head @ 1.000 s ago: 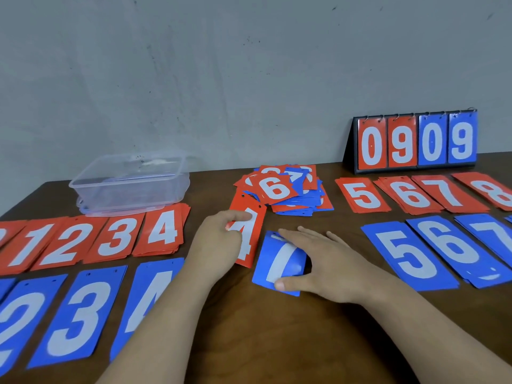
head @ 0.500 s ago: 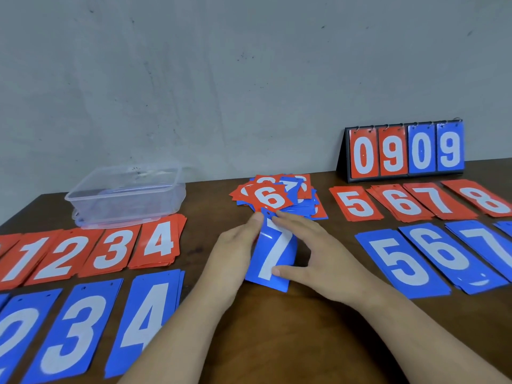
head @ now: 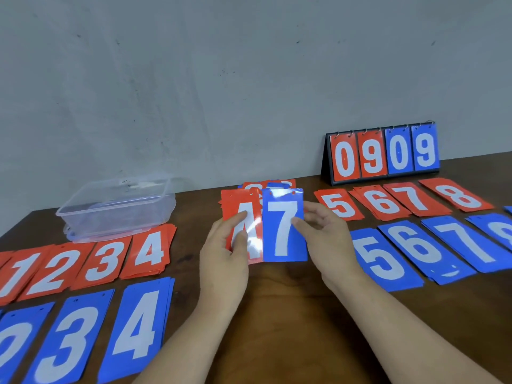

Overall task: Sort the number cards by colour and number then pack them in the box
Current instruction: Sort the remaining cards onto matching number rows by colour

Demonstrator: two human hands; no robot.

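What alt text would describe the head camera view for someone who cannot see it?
A person's left hand holds a red 4 card and the right hand a blue 7 card above a brown table. Sorted red and blue number piles flank them, with a clear plastic box behind left.

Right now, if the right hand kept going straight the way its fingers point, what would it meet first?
The right hand points left, with its fingers already on the blue 7 card. Straight on lie the red 4 card and the left hand, though depth is uncertain.
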